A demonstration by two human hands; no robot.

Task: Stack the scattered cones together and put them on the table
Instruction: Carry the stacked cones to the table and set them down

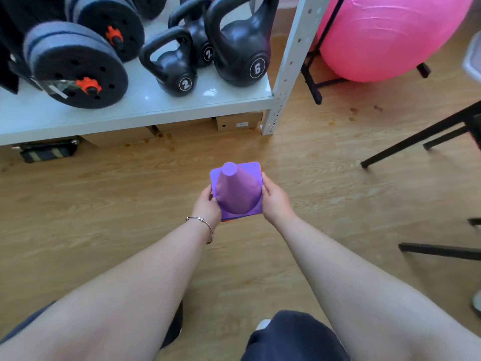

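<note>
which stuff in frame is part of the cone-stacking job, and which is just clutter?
Job:
- cone stack, purple on top, an orange edge showing beneath
- left hand and right hand, gripping the base on either side

Clutter:
- kettlebells
- dumbbell plates
- white shelf
- pink exercise ball
- cardboard boxes

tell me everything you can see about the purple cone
The purple plastic cone has a flat blunt tip and a square base with rounded corners. It is held above the wooden floor, tip tilted toward the camera. An orange edge peeks under its base, suggesting a stack. The left hand and right hand grip opposite base edges.
</note>
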